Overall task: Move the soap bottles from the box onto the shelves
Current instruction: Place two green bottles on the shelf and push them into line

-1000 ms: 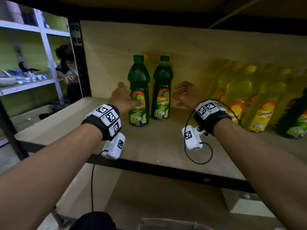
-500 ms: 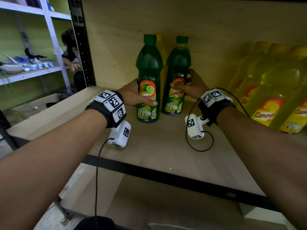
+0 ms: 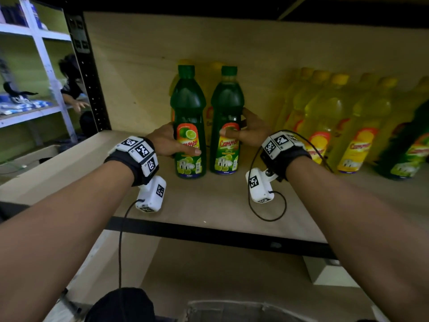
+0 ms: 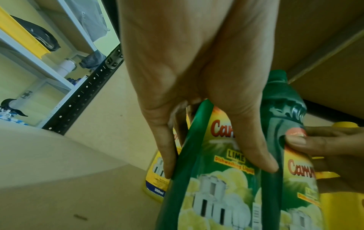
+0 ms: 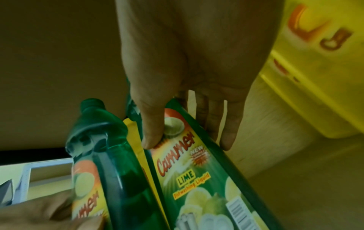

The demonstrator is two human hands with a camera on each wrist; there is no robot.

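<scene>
Two green lime soap bottles stand upright side by side on the wooden shelf (image 3: 209, 201). My left hand (image 3: 167, 142) grips the left green bottle (image 3: 188, 117) at its label, thumb across the front; the left wrist view shows the left green bottle (image 4: 212, 179) between thumb and fingers. My right hand (image 3: 248, 133) grips the right green bottle (image 3: 226, 117) the same way, and the right wrist view shows the right green bottle (image 5: 197, 171) held between thumb and fingers. Yellow bottles (image 3: 213, 89) stand partly hidden behind the green pair.
A row of yellow soap bottles (image 3: 336, 126) fills the shelf to the right, with another green bottle (image 3: 408, 147) at the far right. A black upright post (image 3: 88, 73) bounds the shelf on the left. Another person (image 3: 72, 89) crouches beyond it by white shelving (image 3: 44, 54). The box rim (image 3: 232, 307) shows below.
Both hands have closed round the two green bottles; a second ago they hovered just short of them. The view has drawn closer to the shelf.
</scene>
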